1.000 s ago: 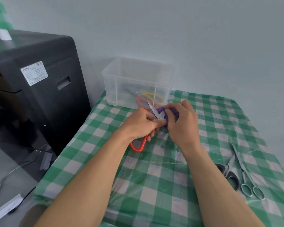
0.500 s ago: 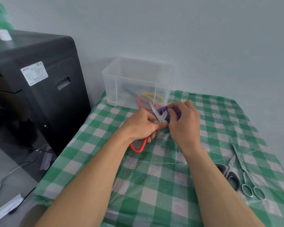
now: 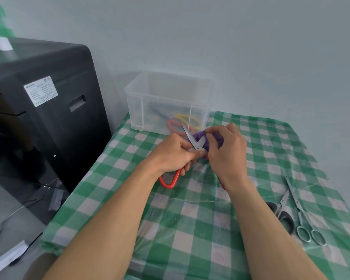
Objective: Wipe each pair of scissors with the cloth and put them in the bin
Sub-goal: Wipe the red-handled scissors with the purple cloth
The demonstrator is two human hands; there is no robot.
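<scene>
Just in front of the clear bin (image 3: pixel 135 110), my left hand (image 3: pixel 174 156) grips the red-handled scissors (image 3: pixel 190 137) near the pivot, blades apart. My right hand (image 3: pixel 226 152) pinches the purple cloth (image 3: pixel 199 135) round one blade, so I reckon I'm mid-wipe on this pair. Inside the bin: yellow-handled scissors (image 3: pixel 190 120) & another red pair (image 3: pixel 174 126), prob. done. Well right of the bin, nearer me, black-handled scissors (image 3: pixel 285 217) & steel scissors (image 3: pixel 299 211) are left.

Red scissors (image 3: pixel 197 147) wider open vs. before, purple cloth (image 3: pixel 196 136) btw. blades
</scene>
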